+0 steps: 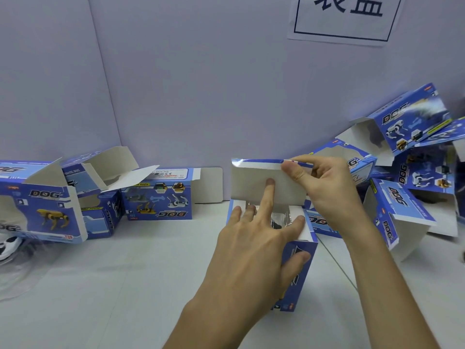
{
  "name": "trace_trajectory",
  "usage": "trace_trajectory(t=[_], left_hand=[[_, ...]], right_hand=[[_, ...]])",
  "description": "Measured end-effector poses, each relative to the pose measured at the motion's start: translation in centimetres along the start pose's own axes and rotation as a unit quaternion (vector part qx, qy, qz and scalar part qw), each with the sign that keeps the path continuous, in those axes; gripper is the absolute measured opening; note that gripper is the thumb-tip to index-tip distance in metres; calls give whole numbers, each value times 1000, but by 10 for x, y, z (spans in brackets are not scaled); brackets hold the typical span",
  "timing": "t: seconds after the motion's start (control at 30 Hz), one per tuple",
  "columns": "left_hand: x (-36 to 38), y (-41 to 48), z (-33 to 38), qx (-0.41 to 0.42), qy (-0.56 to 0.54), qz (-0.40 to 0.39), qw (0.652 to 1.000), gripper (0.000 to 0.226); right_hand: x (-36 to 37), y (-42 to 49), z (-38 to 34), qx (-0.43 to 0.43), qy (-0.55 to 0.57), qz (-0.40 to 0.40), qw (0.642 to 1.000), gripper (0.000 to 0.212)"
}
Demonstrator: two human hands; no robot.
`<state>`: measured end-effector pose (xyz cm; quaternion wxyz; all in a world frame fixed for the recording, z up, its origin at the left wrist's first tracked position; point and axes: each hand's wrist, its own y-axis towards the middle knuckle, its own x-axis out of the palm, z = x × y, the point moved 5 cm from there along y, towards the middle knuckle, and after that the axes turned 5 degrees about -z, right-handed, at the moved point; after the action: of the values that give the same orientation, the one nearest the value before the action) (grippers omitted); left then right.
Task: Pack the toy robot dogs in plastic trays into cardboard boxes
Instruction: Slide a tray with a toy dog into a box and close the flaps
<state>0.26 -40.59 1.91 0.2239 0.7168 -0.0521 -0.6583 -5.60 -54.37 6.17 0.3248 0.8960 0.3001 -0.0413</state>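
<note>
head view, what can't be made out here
Head view.
The toy in the upright box: mostly hidden by the left hand and flap.
The white toy: cut off by left edge.
The sign: cut off by top edge.
The far right box: print blurred.

Dark toy (276, 224) in the box (295, 285), mostly behind left hand (251, 248)

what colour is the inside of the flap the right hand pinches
White flap interior, seen in head view.
</note>
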Motion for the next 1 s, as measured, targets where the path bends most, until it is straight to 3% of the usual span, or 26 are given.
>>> trace_trajectory(t=[0.1,0.3,0.43,0.63,0.8,0.9,1.0], left_hand=[[2,-1,1,5,-10,-11,1000,41],[-1,-1,1,-9,-25,11,1000,42],[6,1,3,7,-35,-14,999,51],[6,0,5,15,-30,-21,999,52],[5,0,8,24,-21,-36,999,52],[6,-5,13,14,-13,-51,999,53],[2,-7,19,5,2,-35,999,50]], right_hand=[[1,-1,-1,-14,0,-19,1000,8],[5,1,-13,-11,-4,-52,999,27],[2,1,-11,-3,-35,-48,998,13],[4,-1,-16,-51,-91,22,994,2],[0,-4,-28,-49,-172,-23,984,13],[-1,-5,-37,-36,-182,-18,982,33],[1,-7,-43,-50,-207,-15,977,31]])
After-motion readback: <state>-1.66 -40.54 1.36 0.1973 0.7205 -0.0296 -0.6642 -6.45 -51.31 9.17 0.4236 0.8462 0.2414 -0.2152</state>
